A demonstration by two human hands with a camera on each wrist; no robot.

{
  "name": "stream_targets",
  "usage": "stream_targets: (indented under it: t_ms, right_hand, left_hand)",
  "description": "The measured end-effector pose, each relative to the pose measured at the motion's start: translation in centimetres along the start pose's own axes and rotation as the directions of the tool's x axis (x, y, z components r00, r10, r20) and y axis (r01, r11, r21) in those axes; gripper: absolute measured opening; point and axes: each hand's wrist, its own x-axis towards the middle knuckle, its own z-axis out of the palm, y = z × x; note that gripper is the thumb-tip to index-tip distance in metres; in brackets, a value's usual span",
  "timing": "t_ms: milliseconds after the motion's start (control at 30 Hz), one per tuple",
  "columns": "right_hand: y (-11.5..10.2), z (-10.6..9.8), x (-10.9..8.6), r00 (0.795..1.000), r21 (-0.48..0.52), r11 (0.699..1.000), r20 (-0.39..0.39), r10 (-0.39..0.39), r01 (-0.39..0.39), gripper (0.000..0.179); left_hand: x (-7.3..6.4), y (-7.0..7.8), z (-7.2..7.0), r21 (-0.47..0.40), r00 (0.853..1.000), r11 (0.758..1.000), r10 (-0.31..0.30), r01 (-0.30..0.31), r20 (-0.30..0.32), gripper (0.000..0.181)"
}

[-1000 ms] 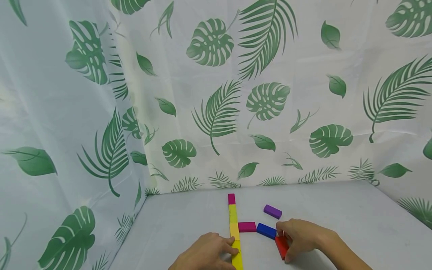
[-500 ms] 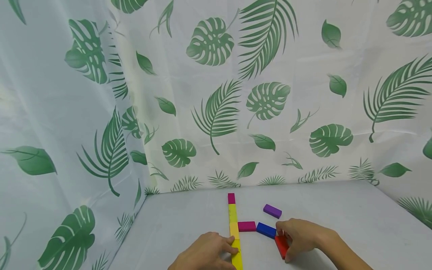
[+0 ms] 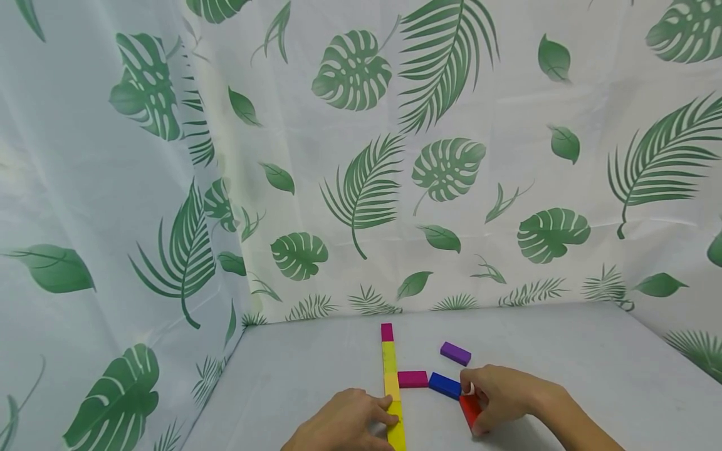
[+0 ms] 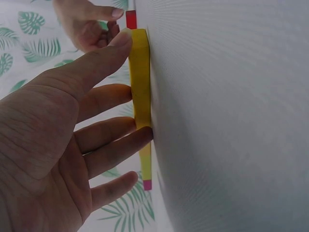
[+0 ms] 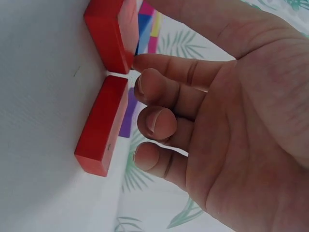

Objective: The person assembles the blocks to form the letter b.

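Pinching the red block [image 3: 469,410] by its two ends, thumb at the near end and forefinger at the far one, the right hand [image 3: 499,394] is only part-way closed; its other fingers curl loosely, clear of the block. That block sits low on the tabletop [image 3: 310,351], its far end just beside the blue block [image 3: 445,386]. It looks hard and smooth-faced, so it should be light, stiff and unlikely to break or dent; the smooth sides may slip a little, and a slight nudge would probably slide it. The ends seem a sound hold for turning it, though the forefinger has little room beside the blue neighbour; the long sides would give a broader grip. A second red block [image 5: 101,128] lies near the curled fingers in the right wrist view. Beyond the blue come a magenta block [image 3: 413,379] and, set apart, a purple block [image 3: 455,353]. The left hand [image 3: 350,416] lies with fingers extended, tips touching the yellow row [image 3: 392,385], which likely shifts piece by piece if pushed.
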Motion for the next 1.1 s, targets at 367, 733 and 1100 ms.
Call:
stream_targets:
  t_ms: [367,733,1100]
  right_hand:
    - [1.3,-1.7,-0.8,0.996,0.016,0.998,-0.071,-0.054,0.055,0.045]
    - [3.3,-2.6,-0.4,0.989,0.053,0.997,-0.14,-0.05,0.058,0.048]
    - [4.3,-2.4,-0.2,0.989,0.086,0.993,-0.132,-0.066,0.078,0.051]
  left_hand:
    - [0.1,0.0,0.1,0.004,1.0,1.0,-0.003,0.003,-0.001,0.036]
    - [0.1,0.0,0.2,-0.005,1.0,1.0,0.007,-0.007,-0.009,0.035]
    - [0.0,0.2,0.2,-0.023,1.0,1.0,-0.005,0.005,-0.006,0.035]
